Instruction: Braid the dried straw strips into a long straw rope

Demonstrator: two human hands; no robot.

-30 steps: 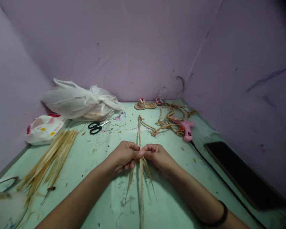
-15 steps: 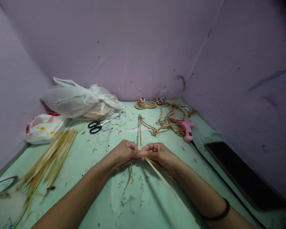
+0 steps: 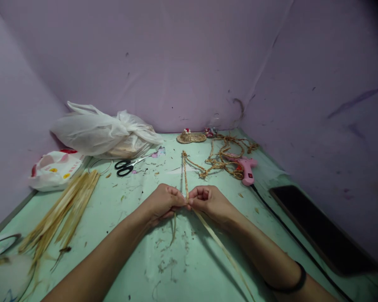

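A thin braided straw cord (image 3: 185,176) runs from a knot near the middle of the table down to my fingers. My left hand (image 3: 165,202) pinches its lower end, and a short loose strand hangs below that hand. Beside it, my right hand (image 3: 209,203) is closed on the same end, thumb and fingers pressed together, the two hands almost touching. A long pale straw strip (image 3: 223,247) trails from under my right hand toward the near edge. The rest of the braided cord (image 3: 225,161) lies in loops beyond my right hand.
Dry straw strips (image 3: 67,205) lie at left, near black-handled scissors (image 3: 129,165) and plastic bags (image 3: 103,130). A pink glue gun (image 3: 248,170) with its black cable and a dark phone-like slab (image 3: 321,228) are at right. A small woven piece (image 3: 191,137) sits at the back.
My hands have shifted slightly at the end of the braid, with the fingertips drawn a little apart. The long pale strip has moved slightly, and the short strand hangs differently.
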